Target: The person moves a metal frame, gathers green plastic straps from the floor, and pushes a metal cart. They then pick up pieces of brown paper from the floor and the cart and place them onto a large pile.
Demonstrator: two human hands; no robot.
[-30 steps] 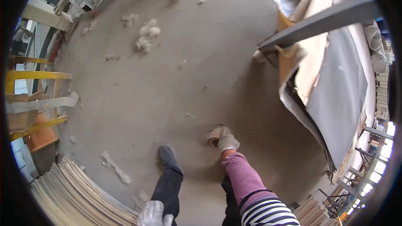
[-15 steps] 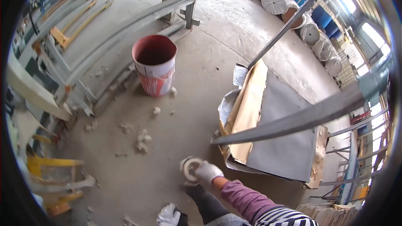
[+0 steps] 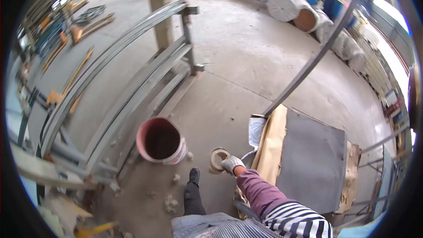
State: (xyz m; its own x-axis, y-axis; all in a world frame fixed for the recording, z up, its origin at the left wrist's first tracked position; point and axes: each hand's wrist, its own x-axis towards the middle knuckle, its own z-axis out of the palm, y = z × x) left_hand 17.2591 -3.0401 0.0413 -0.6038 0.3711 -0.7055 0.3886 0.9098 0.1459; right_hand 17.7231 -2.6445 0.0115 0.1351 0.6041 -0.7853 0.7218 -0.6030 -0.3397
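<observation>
My right hand (image 3: 231, 164), in a pale work glove, is closed on the edge of a ring-shaped beige roll of tape (image 3: 216, 160). It holds the roll out in front of me, just left of a low stack. Grey sheets (image 3: 308, 150) and folded brown paper (image 3: 269, 143) make up that stack. To the left of the roll is a tall bucket (image 3: 177, 155) with a reddish inside and a white and red outside. My left hand is out of the picture.
Grey metal rails (image 3: 132, 88) run along the left, beyond the bucket. Whitish scraps (image 3: 171, 203) lie on the floor near my foot (image 3: 194, 175). A slanting metal bar (image 3: 304, 72) rises behind the stack. Large wrapped rolls (image 3: 282, 6) line the far side.
My view has moved forward, and the bucket and stack are nearer. My right hand still carries the roll of tape. My left hand, at the lower edge before, has left the picture.
</observation>
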